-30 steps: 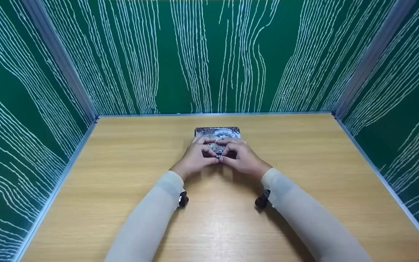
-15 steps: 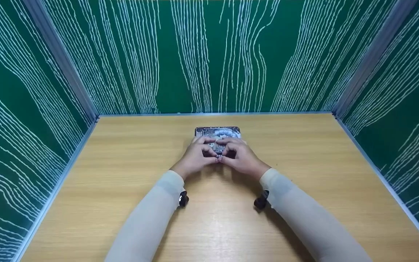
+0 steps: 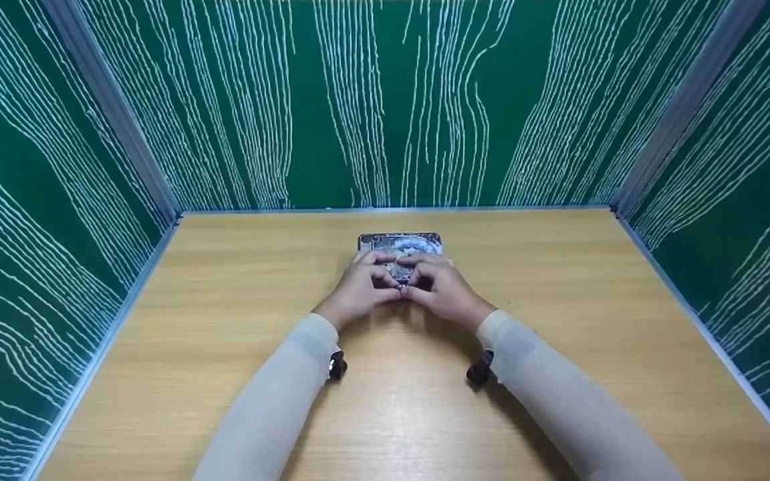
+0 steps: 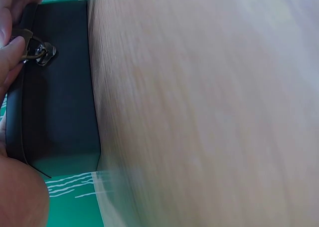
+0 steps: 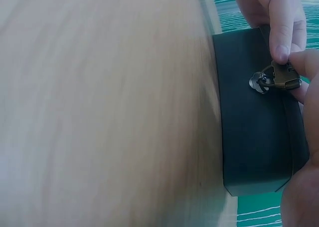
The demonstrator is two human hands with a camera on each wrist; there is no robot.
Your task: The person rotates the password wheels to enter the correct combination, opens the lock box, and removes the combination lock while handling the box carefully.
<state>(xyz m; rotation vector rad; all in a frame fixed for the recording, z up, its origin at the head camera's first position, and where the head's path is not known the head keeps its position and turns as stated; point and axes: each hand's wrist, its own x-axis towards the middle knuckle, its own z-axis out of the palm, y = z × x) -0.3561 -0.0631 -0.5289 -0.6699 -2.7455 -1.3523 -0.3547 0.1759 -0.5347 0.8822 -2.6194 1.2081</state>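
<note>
A small box with a dark front (image 4: 60, 97) and a patterned, picture-like lid (image 3: 418, 245) sits on the table. At the middle of its front, a brass-coloured padlock (image 5: 286, 78) hangs through a metal hasp (image 5: 258, 82). My left hand (image 3: 360, 285) pinches the padlock from the left, its index finger reaching over the lid. From the right, my right hand (image 3: 450, 288) pinches the same padlock, thumb tip near the other thumb. Fingers cover part of the padlock body in both wrist views, and the hands cover the lid's sides.
The wooden table (image 3: 398, 414) stretches around the box. Green panels (image 3: 318, 133) with white wavy lines stand behind it and at both sides, joined by grey posts (image 3: 114, 113). Black wrist devices (image 3: 480, 368) sit under both sleeves.
Very little differs. The right wrist has shifted slightly left, while both hands stay at the padlock and the box keeps its place.
</note>
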